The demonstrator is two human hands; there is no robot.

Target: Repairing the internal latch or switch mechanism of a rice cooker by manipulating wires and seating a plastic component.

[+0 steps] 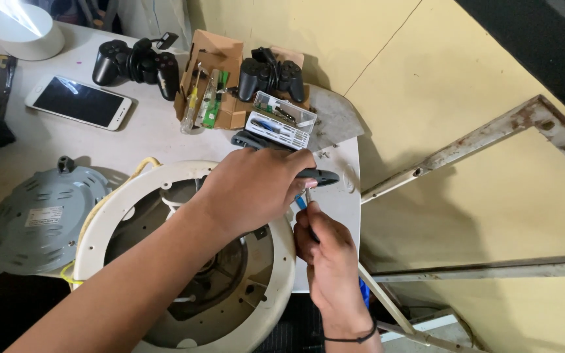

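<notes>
My left hand (pixel 256 186) reaches across an upturned round cream appliance housing (pixel 276 307) and is closed around a black-handled tool (pixel 325 176) that points right, over the table edge. Just below it, my right hand (pixel 327 252), with a dark band on its wrist, pinches a small blue-tipped piece (pixel 301 202) against the tool's tip. What the piece is cannot be made out. The housing's open underside shows dark metal parts (pixel 220 274) and a yellow cord (pixel 140 168) at its rim.
A grey round base plate (pixel 37 219) lies left of the housing. Behind are a white phone (pixel 78 101), two black game controllers (pixel 137 64) (pixel 271 76), a cardboard box of tools (pixel 214 62) and a clear bit case (pixel 281 121). Rusty metal bars (pixel 479 140) stand right of the table.
</notes>
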